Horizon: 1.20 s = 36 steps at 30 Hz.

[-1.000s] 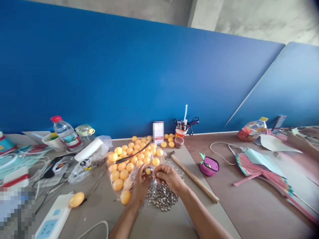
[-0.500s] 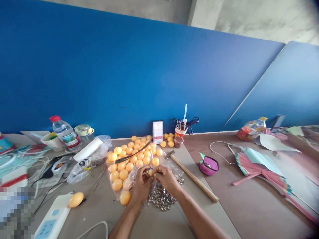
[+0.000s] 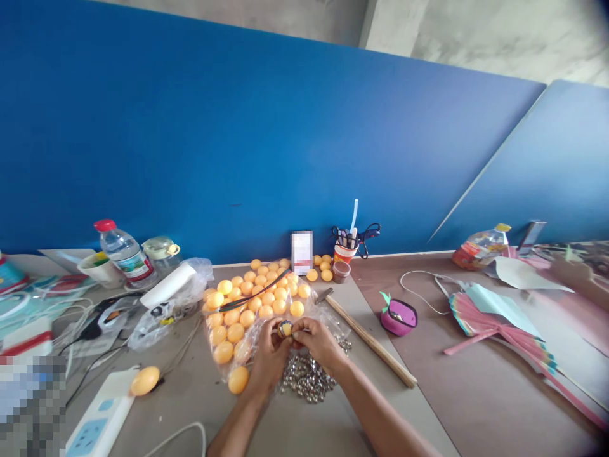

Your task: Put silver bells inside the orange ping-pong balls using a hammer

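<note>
My left hand (image 3: 269, 357) is closed on a small round piece (image 3: 285, 328) with a yellowish face and a dark, shiny rim; its kind is unclear. From the other side, the fingertips of my right hand (image 3: 320, 346) pinch at the piece's edge. Whether they grip anything else is hidden. Under my hands lies a pile of small shiny metal pieces (image 3: 309, 384). To the left and behind, several orange balls (image 3: 247, 318) sit in a clear plastic bag (image 3: 252, 333), and a loose orange ball (image 3: 238, 379) rests beside my left wrist.
A wooden-handled hammer (image 3: 373, 341) lies right of my hands, near a purple pouch (image 3: 398, 320). A phone (image 3: 302, 252) and a cup of pens (image 3: 344, 252) stand at the blue partition. Left are a power strip (image 3: 102, 412) and bottle (image 3: 124, 254). Another person's hand (image 3: 571, 276) is far right.
My hands stay almost in place; the round piece is turned slightly, showing more of its yellowish face. At the far right, the other person's hand has shifted.
</note>
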{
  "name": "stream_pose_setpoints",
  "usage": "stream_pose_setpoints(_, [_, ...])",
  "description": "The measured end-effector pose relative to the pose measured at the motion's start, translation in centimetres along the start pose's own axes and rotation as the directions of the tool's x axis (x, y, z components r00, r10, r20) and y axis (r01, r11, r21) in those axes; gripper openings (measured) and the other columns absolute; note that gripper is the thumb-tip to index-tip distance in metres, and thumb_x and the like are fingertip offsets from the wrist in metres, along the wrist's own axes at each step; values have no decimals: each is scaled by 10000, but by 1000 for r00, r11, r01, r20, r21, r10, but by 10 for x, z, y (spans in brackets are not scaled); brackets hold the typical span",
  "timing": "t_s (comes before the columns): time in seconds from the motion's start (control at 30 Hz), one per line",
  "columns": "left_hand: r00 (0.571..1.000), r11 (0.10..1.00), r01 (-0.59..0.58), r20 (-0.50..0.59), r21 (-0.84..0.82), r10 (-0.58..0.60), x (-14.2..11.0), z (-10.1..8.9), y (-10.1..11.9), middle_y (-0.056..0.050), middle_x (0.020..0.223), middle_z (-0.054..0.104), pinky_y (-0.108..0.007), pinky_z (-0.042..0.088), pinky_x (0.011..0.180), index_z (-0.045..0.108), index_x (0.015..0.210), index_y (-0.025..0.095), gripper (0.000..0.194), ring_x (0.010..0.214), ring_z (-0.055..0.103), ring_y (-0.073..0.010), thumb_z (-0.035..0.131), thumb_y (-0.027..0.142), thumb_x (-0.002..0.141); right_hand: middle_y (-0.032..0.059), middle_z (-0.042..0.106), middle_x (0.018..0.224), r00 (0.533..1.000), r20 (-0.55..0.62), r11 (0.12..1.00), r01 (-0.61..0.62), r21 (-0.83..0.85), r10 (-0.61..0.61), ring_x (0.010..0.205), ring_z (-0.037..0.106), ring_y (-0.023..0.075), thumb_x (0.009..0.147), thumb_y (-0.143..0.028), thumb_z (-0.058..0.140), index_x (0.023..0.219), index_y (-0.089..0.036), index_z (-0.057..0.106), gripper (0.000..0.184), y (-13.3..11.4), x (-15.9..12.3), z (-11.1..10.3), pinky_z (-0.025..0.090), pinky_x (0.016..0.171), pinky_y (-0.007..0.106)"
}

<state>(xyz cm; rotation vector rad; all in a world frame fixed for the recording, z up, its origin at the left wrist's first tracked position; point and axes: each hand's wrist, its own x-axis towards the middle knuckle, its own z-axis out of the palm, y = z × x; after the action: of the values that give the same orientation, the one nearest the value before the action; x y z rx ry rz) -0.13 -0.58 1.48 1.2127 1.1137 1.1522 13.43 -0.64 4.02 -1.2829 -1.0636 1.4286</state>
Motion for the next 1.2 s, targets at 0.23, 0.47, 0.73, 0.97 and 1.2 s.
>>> stream_pose_setpoints(0.23, [997,997,-53,-47,59,56,-1,0,-3,-82,1052,661,-415,506,904,578,1050,193,359,998,642,-243,682,277,717,-38,576,566,1000,-3,1000,-19,10,19,564,568,138,631,-262,661,664,-187,577,117,1,0,-1,464,607,279])
stream_pose_setpoints(0.47, [992,990,-91,-74,108,100,-2,0,-7,-83,1064,661,-452,499,920,599,1044,203,341,1032,631,-268,677,254,716,-48,560,551,1000,0,1000,-11,-23,11,544,567,134,662,-235,636,671,-198,561,85,0,-1,-1,463,598,272])
stream_pose_setpoints(0.73, [982,973,-147,-90,176,164,-2,1,-10,-80,1057,644,-432,472,935,615,1033,196,328,1037,607,-258,664,213,710,-37,578,554,999,-34,993,-26,-114,23,586,607,164,716,-296,626,698,-207,568,108,5,0,-2,474,594,283])
stream_pose_setpoints(0.97, [980,959,-159,-83,233,182,-5,2,-3,-71,1026,639,-423,475,902,604,1034,198,313,990,601,-247,623,179,722,-55,551,511,998,-65,994,-26,-106,19,510,562,141,663,-159,551,662,-210,501,71,1,-2,2,435,546,257])
stream_pose_setpoints(1.2, [974,941,-179,-84,287,211,-6,2,-1,-69,1008,637,-433,470,894,601,1039,206,320,985,590,-259,612,187,720,-55,541,492,995,-94,989,6,-146,-19,486,545,133,662,-124,508,636,-213,486,95,0,-4,4,418,523,246])
